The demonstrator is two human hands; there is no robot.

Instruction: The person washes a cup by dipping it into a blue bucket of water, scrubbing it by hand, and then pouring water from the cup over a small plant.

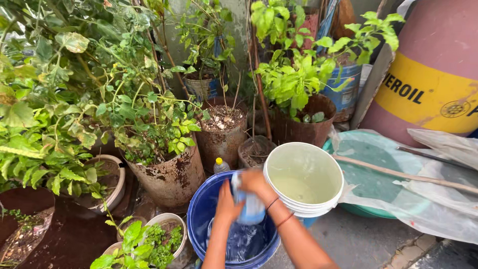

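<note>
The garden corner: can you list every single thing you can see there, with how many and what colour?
Bottle: one, clear bluish, held over the blue bucket.
Blue bucket: one, blue, water inside, bottom centre.
White bucket: one, white, right of the blue bucket.
Small bottle: one, yellow cap, behind the blue bucket.
Rusty pots: several, brown, holding green plants.
Barrel: one, maroon and yellow, top right.
Basin: one, green, under clear plastic sheet.
Stick: one, wooden, across the basin.
Left hand: on the bottle.
Right hand: on the bottle.

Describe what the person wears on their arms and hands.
Both forearms are bare, with no sleeves in view and no gloves. The right hand has two thin bands at the wrist: a dark one and a reddish one further up the forearm. The left hand shows nothing worn, and no rings can be made out.
</note>
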